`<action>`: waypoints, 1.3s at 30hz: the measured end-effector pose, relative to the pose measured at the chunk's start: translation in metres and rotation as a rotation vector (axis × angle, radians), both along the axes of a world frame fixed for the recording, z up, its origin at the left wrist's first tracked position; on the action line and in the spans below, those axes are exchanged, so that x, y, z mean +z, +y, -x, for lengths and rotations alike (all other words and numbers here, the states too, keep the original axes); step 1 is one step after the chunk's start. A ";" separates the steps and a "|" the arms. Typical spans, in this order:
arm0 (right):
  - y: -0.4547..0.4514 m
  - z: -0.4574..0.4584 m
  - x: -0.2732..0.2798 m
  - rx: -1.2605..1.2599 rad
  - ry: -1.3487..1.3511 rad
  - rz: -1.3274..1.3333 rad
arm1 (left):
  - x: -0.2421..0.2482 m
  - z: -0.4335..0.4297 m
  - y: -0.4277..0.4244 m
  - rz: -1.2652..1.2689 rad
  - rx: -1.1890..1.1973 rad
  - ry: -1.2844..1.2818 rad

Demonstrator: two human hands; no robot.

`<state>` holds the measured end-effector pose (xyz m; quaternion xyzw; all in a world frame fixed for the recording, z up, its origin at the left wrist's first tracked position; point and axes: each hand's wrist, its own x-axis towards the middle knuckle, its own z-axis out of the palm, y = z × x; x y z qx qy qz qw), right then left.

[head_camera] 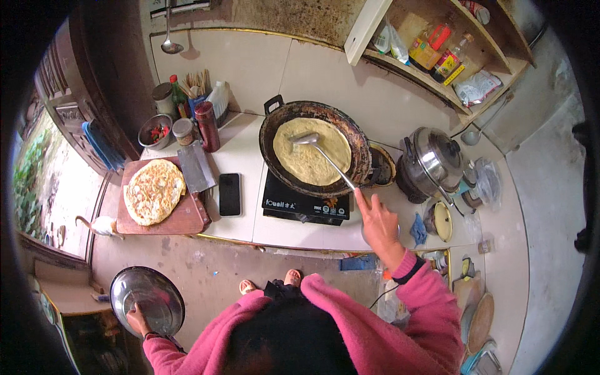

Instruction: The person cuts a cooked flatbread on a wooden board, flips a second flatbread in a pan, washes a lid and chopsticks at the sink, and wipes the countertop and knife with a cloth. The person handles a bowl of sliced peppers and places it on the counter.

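Observation:
My right hand grips the handle of a metal spatula, whose head rests on a pale round flatbread. The flatbread lies inside a blackened wok, which sits on a black induction cooker. Off to the left, over the floor, my left hand holds a large domed metal lid. A browned flatbread lies on a wooden cutting board on the counter's left end. The blade of a cleaver overlaps the board's upper right.
A phone lies between board and cooker. Behind them stand a red flask, jars and a metal bowl. Right of the wok are a lidded metal pot and a blue cloth. A cat is on the floor near the doorway.

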<state>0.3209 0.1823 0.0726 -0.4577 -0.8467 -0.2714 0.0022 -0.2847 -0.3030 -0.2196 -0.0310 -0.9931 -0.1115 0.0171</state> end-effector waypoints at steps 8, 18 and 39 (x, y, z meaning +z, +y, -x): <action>0.010 -0.023 0.031 -0.052 0.421 0.232 | -0.006 -0.007 -0.026 0.017 0.059 -0.055; 0.077 -0.013 0.002 0.037 0.370 0.144 | 0.026 -0.013 -0.014 0.034 -0.060 -0.070; 0.076 -0.076 -0.019 0.002 0.383 0.212 | 0.140 0.001 -0.038 -0.059 -0.257 0.051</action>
